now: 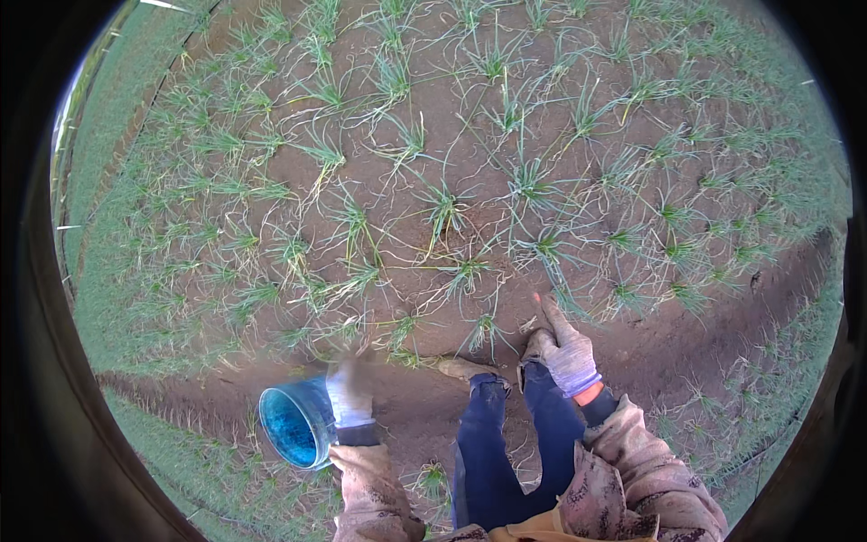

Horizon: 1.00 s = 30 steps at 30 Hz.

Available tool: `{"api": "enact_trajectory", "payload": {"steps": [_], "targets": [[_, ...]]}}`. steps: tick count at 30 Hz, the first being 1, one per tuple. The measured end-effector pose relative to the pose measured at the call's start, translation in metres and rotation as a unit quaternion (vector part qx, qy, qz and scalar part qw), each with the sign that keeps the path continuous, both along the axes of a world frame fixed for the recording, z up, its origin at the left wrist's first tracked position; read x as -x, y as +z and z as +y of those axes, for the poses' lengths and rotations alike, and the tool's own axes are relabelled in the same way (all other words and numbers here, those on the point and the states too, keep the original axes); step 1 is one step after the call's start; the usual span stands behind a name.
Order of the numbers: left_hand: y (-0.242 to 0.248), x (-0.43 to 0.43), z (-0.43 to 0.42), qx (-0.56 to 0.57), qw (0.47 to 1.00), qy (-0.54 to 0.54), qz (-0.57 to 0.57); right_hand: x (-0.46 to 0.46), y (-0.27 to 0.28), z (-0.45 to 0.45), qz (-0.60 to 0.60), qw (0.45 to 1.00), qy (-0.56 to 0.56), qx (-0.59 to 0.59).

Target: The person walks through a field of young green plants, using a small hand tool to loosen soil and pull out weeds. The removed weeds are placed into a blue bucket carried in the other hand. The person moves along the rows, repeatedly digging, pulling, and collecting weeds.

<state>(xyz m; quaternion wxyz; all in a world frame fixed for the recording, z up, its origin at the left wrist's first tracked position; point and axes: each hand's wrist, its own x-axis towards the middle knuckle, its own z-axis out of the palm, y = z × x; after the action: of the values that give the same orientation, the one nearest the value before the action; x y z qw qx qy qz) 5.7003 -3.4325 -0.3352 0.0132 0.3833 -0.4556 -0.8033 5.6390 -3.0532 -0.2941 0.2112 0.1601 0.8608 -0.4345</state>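
Observation:
My left hand [350, 396], in a soiled white knit glove, is beside the rim of a translucent blue plastic bucket [291, 425]. Motion blurs its fingers, so whether they grip anything is unclear. The bucket leans with its mouth towards me. Low over the soil by my right shoe, my right hand [567, 352] wears a similar dirty glove. Its index finger stretches forward, with a reddish tip showing, close to a clump of green onion-like plants [557, 281]. The other fingers are partly hidden, and no held thing can be made out.
Rows of onion-like clumps [443, 206] with dry, drooping leaves cover the brown bed ahead. I stand in a furrow [413, 396] at its edge, one shoe [467, 369] against the bed. More plants [432, 480] grow behind me. A dark line [152, 101] runs along the left.

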Motion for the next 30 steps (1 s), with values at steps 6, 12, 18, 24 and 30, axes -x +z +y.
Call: {"api": "enact_trajectory", "payload": {"steps": [6, 12, 18, 24, 30], "targets": [[0.081, -0.017, -0.012, -0.054, 0.99, 0.125, 0.022, -0.02, 0.063, -0.019, 0.034, 0.997, 0.014, -0.063], [0.134, 0.005, -0.045, -0.146, 0.988, 0.031, 0.048, -0.018, 0.112, -0.036, 0.123, 0.991, -0.025, -0.05], [0.159, 0.045, -0.049, -0.13, 0.991, 0.0, 0.031, 0.046, 0.143, -0.051, 0.206, 0.975, -0.012, -0.084], [0.172, 0.105, -0.038, -0.092, 0.995, -0.004, -0.042, 0.172, 0.107, -0.086, 0.193, 0.971, 0.013, -0.139], [0.121, 0.238, -0.002, -0.002, 0.977, -0.115, -0.18, 0.35, -0.045, -0.115, 0.046, 0.982, 0.01, -0.185]]}}
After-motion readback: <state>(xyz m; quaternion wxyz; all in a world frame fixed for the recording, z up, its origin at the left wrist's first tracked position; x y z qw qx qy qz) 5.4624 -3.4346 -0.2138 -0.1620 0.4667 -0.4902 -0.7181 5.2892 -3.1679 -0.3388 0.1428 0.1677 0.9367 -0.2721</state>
